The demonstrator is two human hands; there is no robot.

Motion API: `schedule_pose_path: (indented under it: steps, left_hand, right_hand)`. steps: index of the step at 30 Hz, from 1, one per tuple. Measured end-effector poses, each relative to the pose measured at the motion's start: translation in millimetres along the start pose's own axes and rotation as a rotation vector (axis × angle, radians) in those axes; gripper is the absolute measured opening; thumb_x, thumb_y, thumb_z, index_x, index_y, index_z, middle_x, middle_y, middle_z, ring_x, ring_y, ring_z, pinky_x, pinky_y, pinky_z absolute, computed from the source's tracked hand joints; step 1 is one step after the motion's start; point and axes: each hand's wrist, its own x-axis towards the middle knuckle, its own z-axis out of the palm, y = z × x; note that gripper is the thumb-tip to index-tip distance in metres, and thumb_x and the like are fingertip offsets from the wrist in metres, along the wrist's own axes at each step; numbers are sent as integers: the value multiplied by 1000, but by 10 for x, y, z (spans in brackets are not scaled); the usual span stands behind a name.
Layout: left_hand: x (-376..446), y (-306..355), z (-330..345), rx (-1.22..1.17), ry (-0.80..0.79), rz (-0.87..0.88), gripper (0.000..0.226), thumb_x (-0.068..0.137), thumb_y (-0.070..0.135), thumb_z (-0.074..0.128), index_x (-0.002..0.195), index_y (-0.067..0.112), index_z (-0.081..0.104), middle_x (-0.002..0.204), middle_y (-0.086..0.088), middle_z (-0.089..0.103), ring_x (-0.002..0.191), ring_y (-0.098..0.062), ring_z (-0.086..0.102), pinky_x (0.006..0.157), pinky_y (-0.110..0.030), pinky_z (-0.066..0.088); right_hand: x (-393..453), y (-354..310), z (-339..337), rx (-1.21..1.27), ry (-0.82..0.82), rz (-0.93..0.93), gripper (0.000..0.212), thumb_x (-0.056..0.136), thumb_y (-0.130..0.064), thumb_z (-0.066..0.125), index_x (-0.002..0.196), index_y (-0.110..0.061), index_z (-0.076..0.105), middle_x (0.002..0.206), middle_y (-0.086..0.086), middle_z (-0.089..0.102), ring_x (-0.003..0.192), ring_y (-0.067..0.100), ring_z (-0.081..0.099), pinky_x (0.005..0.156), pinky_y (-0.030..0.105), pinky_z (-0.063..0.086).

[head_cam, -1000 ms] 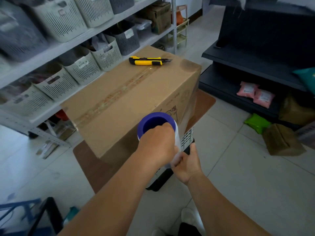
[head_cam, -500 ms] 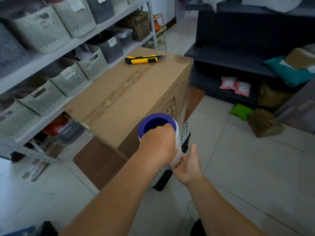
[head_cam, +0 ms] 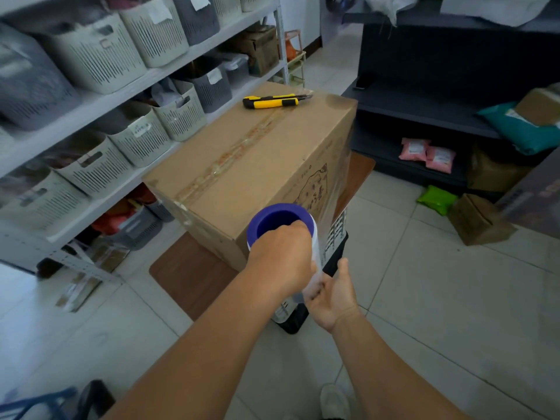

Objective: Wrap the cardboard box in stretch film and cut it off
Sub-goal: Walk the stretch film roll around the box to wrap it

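Both hands, left hand (head_cam: pixel 280 256) and right hand (head_cam: pixel 331 294), still grip the film roll (head_cam: pixel 281 222), now carried past the cardboard box (head_cam: pixel 257 165) corner; wrapping continues.

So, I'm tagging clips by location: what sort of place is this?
Probably a small stockroom or packing area: shelving lined with labelled slotted bins, padded mailers and parcels on a dark rack, and a taped cardboard box being wrapped from a stretch film roll.

On the cardboard box (head_cam: pixel 251 165), far end: utility knife (head_cam: pixel 272 101). Left of the box: shelf (head_cam: pixel 100 101) holding baskets (head_cam: pixel 181 116). At its near corner: film roll (head_cam: pixel 283 234). Right, on floor: small carton (head_cam: pixel 480 219).
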Motion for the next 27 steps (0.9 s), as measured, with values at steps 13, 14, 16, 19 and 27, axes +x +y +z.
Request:
schedule_pose_path:
  steps: [13,14,16,19,27]
  left_hand:
    - [-241,-205,66,-21,28,-10,29,93,32,57,107,10,45,67,4,43,64,-16,51,54,-27,36]
    - [-269,-231,72,-18,22,-6,28,93,32,57,106,10,45,67,4,44,65,-16,51,54,-27,36]
    - [-332,-293,84,-13,14,-1,27,92,34,57,100,12,42,67,4,44,65,-16,51,54,-27,36]
    - [-411,-422,101,-18,-1,10,28,92,34,57,96,13,39,66,4,44,62,-15,50,52,-27,36]
    - [-561,-714,157,-31,-25,10,28,93,33,57,93,15,35,68,4,45,66,-17,53,58,-29,40]
  right_hand:
    - [-190,256,92,0,-18,-6,71,98,-62,16,81,-5,55,36,5,54,26,12,51,27,14,37]
    - [-200,299,92,9,-14,-14,71,98,-62,16,80,-5,55,36,5,53,25,12,51,27,13,36]
    - [-219,398,103,19,-2,-29,71,98,-61,15,78,-5,54,35,4,52,25,11,49,27,13,36]
    - [-215,560,118,43,3,-30,72,98,-62,15,75,-5,53,36,4,53,25,11,49,27,13,36]
    - [-95,912,115,58,19,-20,71,96,-65,19,82,-5,55,41,3,57,30,9,54,30,14,40]
